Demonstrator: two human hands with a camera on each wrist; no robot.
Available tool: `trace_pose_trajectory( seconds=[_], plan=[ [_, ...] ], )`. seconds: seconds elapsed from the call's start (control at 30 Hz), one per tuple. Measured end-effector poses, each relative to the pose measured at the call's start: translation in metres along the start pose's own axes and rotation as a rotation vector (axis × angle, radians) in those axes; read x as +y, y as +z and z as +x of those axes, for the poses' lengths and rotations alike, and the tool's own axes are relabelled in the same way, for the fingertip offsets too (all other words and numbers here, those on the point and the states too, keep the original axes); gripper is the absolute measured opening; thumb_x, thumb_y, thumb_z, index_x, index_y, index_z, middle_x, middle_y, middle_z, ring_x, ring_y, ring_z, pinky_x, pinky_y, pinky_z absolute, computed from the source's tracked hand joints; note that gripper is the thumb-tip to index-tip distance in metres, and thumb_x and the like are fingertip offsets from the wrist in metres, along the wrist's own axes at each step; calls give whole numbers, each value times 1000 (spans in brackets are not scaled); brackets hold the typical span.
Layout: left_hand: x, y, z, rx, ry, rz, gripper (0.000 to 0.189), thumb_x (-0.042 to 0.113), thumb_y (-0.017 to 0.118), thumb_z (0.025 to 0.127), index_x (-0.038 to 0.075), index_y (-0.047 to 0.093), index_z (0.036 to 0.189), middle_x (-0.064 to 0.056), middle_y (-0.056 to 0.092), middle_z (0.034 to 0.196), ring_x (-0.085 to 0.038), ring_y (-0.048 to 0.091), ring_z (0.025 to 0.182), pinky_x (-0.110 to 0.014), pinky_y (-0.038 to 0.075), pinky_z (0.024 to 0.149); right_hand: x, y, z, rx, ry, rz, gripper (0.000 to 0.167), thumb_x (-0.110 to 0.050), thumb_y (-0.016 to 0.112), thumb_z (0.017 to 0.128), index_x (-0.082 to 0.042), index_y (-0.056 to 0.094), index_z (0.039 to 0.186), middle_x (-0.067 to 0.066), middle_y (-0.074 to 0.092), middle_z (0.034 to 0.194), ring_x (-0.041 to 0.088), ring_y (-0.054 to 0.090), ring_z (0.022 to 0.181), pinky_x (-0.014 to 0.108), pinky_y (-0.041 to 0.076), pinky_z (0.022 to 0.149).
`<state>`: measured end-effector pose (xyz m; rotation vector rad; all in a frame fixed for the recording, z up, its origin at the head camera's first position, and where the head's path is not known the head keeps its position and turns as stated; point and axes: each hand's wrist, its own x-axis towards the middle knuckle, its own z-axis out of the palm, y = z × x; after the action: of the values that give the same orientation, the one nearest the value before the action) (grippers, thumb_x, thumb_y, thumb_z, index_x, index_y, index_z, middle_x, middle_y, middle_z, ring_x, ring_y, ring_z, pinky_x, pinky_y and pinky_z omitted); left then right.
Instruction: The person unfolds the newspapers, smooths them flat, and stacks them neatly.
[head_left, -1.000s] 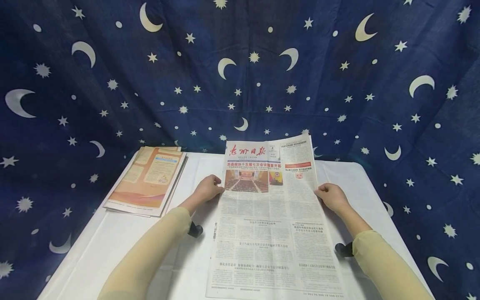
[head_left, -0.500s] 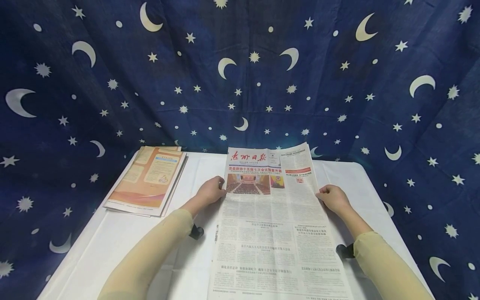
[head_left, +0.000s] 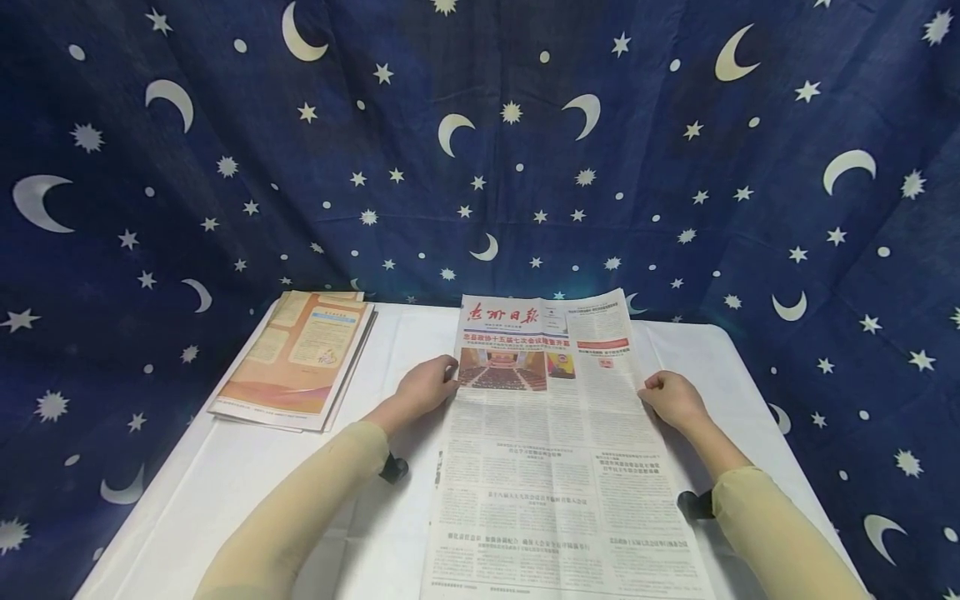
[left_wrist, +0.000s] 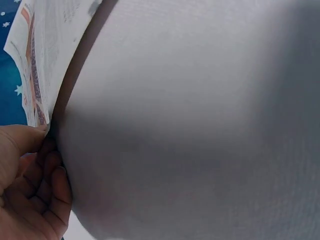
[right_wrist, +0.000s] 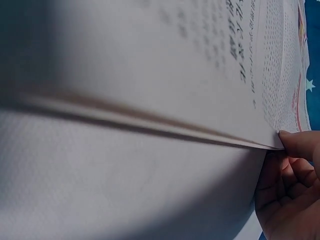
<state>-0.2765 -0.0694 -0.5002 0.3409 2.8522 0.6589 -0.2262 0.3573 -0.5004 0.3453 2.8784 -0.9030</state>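
Note:
A newspaper [head_left: 555, 425] with a red masthead and a colour photo lies lengthwise over the table, its near end cut off by the frame. My left hand [head_left: 426, 385] pinches its left edge beside the photo; in the left wrist view the thumb of that hand [left_wrist: 35, 175] presses on top and curled fingers sit beneath. On the opposite edge my right hand [head_left: 672, 400] pinches the paper between thumb and fingers, as the right wrist view of the hand [right_wrist: 292, 180] also shows. Around the held edges the sheets stand slightly off the white cloth.
A stack of folded papers [head_left: 292, 362] with an orange cover lies at the table's back left. White cloth covers the table [head_left: 187, 492]. Behind it hangs a dark blue curtain [head_left: 480, 167] with moons and stars.
The newspaper's far edge has come down lower, and the sheet has shifted slightly right and toward me. Both hands keep their pinch and have moved a little with it.

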Motion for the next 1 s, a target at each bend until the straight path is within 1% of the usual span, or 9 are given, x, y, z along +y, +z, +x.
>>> trace_pose_trajectory(
  seconds=[0.17,0.37,0.43,0.53,0.63,0.7,0.8,0.9,1.0],
  plan=[
    [4,5,2,6,23,34,43,28,66,101,9,59,140,-5,71,114,-21,67,105,-41,55,92,4,-3,-1,6,-1,-23,20,-11,65,96,7,61,102,15,59,86,27,56,78,33,46,60],
    [7,9,1,12,27,63,41,28,64,102,11,60,139,-6,70,124,-24,65,117,-43,53,98,6,-4,-2,10,-3,-32,20,-11,65,96,7,60,101,15,58,86,28,55,79,34,45,61],
    [8,9,0,18,28,76,41,29,65,101,11,61,138,-5,69,121,-23,66,113,-42,54,96,6,-5,-2,10,-6,-34,19,-11,65,96,7,60,100,14,57,85,28,55,80,33,45,61],
    [8,9,-1,31,30,98,41,29,65,101,11,62,138,-4,66,112,-20,66,100,-38,56,87,6,-4,-2,12,-13,-42,18,-11,65,96,6,59,99,14,56,84,29,55,80,33,44,62],
    [8,8,-2,48,37,121,41,28,66,100,13,62,139,-4,61,112,-18,61,94,-36,55,81,6,-4,-2,6,-12,-43,19,-11,64,97,6,57,101,14,56,86,30,55,82,34,45,63],
    [8,8,-2,53,53,146,43,28,66,100,15,61,141,-5,60,122,-19,60,101,-37,55,84,6,-3,-2,6,-6,-40,21,-12,64,97,7,57,104,16,57,88,31,55,84,36,47,65],
    [6,8,-3,46,99,199,46,28,65,100,18,58,145,-6,57,141,-24,57,116,-41,52,95,6,-2,-3,12,-3,-38,29,-13,63,97,10,56,112,21,60,95,34,57,87,43,50,71],
    [4,7,-4,10,148,239,53,34,65,99,20,55,149,-6,50,153,-30,49,133,-47,44,108,7,0,-3,18,-10,-40,41,-14,63,98,13,53,127,29,61,108,39,59,95,53,51,81],
    [3,6,-7,-44,184,251,64,46,66,97,20,49,153,-8,42,159,-36,37,145,-53,33,117,9,1,-3,16,-22,-56,49,-15,61,100,14,48,139,35,57,123,46,58,109,60,49,92]
  ],
)
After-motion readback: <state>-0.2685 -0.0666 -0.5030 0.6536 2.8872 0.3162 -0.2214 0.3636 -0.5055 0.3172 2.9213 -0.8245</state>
